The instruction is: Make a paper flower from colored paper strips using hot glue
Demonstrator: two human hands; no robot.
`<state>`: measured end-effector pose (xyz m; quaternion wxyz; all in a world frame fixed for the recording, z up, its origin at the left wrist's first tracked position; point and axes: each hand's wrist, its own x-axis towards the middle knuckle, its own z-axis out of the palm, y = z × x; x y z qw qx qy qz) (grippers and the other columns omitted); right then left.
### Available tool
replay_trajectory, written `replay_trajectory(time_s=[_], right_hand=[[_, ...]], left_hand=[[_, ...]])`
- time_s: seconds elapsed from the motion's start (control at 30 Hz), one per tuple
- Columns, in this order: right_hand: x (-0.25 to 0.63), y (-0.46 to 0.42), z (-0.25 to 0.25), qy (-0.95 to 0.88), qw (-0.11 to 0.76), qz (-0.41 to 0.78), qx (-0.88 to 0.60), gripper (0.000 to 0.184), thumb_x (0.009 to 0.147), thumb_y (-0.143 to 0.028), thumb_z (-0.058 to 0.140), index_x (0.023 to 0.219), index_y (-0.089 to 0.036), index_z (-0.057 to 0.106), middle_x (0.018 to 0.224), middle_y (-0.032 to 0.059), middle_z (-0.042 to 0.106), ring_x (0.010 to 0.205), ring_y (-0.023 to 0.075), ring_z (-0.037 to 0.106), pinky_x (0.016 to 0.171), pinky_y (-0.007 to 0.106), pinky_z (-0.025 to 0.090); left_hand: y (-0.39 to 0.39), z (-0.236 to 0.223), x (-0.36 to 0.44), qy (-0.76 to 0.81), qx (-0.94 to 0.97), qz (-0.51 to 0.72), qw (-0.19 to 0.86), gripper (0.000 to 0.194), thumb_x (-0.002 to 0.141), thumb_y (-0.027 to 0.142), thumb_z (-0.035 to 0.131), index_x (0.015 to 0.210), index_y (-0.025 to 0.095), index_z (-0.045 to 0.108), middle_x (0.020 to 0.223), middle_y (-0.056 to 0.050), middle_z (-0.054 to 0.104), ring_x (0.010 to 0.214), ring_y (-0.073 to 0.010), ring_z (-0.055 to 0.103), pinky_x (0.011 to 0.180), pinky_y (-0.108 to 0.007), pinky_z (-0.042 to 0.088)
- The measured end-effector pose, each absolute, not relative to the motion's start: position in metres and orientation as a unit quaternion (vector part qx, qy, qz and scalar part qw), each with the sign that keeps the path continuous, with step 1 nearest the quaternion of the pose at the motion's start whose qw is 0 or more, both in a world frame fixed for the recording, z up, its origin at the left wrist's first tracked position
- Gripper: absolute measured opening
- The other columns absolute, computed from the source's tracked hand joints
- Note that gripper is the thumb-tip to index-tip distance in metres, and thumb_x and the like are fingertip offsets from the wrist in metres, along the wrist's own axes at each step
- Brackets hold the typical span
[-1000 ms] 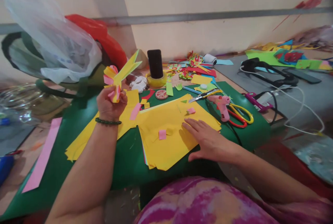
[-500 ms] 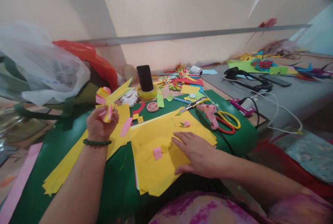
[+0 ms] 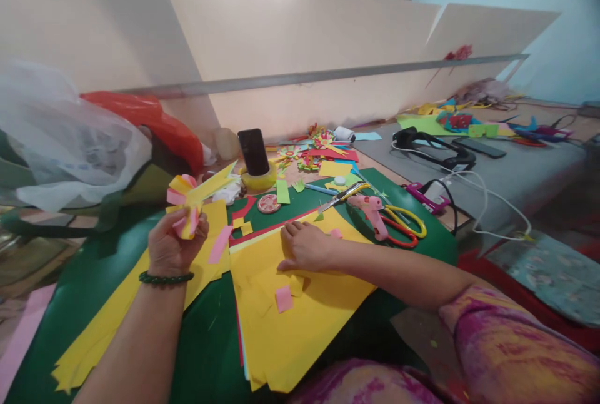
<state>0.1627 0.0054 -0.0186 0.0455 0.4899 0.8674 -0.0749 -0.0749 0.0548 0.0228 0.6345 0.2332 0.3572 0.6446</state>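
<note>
My left hand (image 3: 172, 249), with a dark green bracelet at the wrist, is closed around a paper flower (image 3: 179, 190) of pink and yellow strips, held up over the left part of the green table. A long pale-yellow paper piece (image 3: 213, 182) sticks out from it to the right. My right hand (image 3: 307, 246) lies palm down, fingers stretched, on a stack of yellow paper (image 3: 262, 341); whether its fingertips touch a small scrap is hidden. Close by on the stack are a small pink paper square (image 3: 284, 299) and a second pink scrap (image 3: 336, 233) behind the wrist.
Right of the stack lie a pink glue gun (image 3: 370, 209), red-and-yellow scissors (image 3: 404, 227) and a cutter knife (image 3: 342, 195). A phone (image 3: 253, 151) leans upright in a tape roll (image 3: 259, 180). Paper flowers (image 3: 323, 139) sit behind, plastic bags (image 3: 79, 141) at left.
My right hand has slid left and away from me across the yellow stack. A red sheet now shows along the stack's far edge. My left hand still holds the paper flower.
</note>
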Motion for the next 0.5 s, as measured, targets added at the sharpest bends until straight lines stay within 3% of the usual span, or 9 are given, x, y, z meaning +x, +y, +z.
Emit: replay_trajectory(time_s=[0.13,0.33,0.5], right_hand=[[0.163,-0.017,0.006,0.878,0.046,-0.090,0.468,0.067,0.090,-0.053,0.060,0.134,-0.003,0.053,0.131,0.0242,0.059,0.117,0.0327,0.060,0.090,0.040,0.049],[0.176,-0.026,0.064,0.884,0.159,-0.147,0.414,0.022,0.095,-0.028,0.056,0.102,-0.018,0.074,0.095,0.0102,0.075,0.091,0.0250,0.070,0.068,0.029,0.044],[0.179,0.020,0.070,0.869,0.140,-0.103,0.464,0.028,0.088,-0.023,0.062,0.114,-0.019,0.072,0.107,0.0098,0.075,0.101,0.0257,0.068,0.072,0.028,0.044]], left_hand=[[0.056,0.023,-0.077,0.351,0.229,0.649,0.635,0.013,0.063,0.009,0.064,0.065,0.017,0.054,0.053,0.001,0.055,0.042,-0.0071,0.053,0.039,-0.013,0.049],[0.057,0.024,-0.078,0.362,0.203,0.665,0.621,0.009,0.065,0.009,0.060,0.066,0.017,0.055,0.053,0.001,0.058,0.043,-0.0071,0.055,0.040,-0.012,0.049],[0.056,0.027,-0.080,0.341,0.178,0.679,0.626,0.008,0.068,0.010,0.061,0.068,0.016,0.056,0.053,0.004,0.058,0.042,-0.0054,0.055,0.042,-0.011,0.049]])
